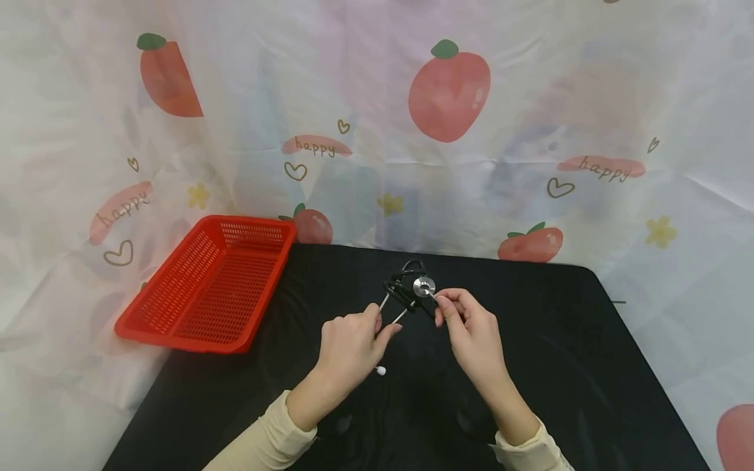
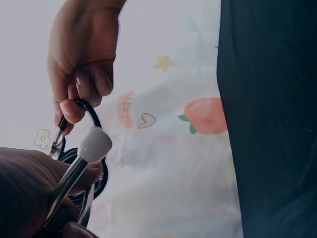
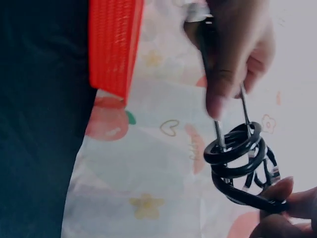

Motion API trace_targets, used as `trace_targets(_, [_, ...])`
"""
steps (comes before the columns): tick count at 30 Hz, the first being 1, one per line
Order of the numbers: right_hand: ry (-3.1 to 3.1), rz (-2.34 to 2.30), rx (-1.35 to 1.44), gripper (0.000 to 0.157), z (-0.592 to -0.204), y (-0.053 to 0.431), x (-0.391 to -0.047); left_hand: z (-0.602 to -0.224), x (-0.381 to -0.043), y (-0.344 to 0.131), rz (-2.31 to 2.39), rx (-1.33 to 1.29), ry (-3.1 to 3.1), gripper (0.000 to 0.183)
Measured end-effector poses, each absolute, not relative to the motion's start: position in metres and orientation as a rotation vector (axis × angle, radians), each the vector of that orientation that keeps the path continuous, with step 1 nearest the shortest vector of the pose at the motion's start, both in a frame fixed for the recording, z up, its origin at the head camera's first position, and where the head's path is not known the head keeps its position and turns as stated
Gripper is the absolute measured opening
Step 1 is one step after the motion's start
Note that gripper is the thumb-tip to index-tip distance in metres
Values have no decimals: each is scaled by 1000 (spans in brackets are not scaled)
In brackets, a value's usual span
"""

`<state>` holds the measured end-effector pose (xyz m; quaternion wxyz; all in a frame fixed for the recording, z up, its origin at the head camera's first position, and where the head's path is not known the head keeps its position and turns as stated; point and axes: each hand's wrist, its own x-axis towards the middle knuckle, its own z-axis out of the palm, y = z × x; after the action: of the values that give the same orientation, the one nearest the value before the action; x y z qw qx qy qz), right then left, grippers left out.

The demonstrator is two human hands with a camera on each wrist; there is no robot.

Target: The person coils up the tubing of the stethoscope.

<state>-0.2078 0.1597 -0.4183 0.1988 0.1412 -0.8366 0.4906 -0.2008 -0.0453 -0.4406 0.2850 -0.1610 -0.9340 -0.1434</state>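
Note:
Above the black table, a stethoscope (image 1: 423, 286) is held between both hands. My left hand (image 1: 351, 340) grips its metal ear tubes, and a white ear tip (image 1: 381, 371) pokes out below that hand. In the right wrist view, black tubing (image 3: 237, 171) winds in several loops around the metal tubes. My right hand (image 1: 476, 337) pinches the stethoscope near the round silver chest piece. From the left wrist, the ear tip (image 2: 96, 145) is close to the camera, and the right fingers hold a bend of the tubing.
A red perforated plastic basket (image 1: 220, 288) stands at the left edge of the black-covered table (image 1: 565, 366). Behind and around the table hangs a pale curtain (image 1: 365, 78) printed with fruit, hearts and words.

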Motion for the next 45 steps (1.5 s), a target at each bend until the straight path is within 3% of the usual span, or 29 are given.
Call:
trace_targets(8, [-2603, 1401, 204, 20, -405, 159, -209, -449, -198, -40, -205, -510, -2399, 42])
trace_targets(16, [-2249, 1763, 129, 21, -423, 153, -208, -458, -194, -30, -173, -544, -2354, 41])
trace_targets(22, [-2152, 1660, 222, 17, -438, 143, -210, -467, -195, -26, -200, -552, -2369, 40])
trace_targets(29, [-2239, 1441, 546, 50, -441, 153, -210, -473, -195, -33, -153, -566, -2395, 42])
trace_targets(40, [-2406, 1201, 539, 23, -443, 152, -216, -480, -192, -34, -145, -622, -2386, 37])
trace_targets(45, [-2252, 997, 541, 23, -452, 146, -218, -479, -191, -32, -222, -607, -2409, 35])
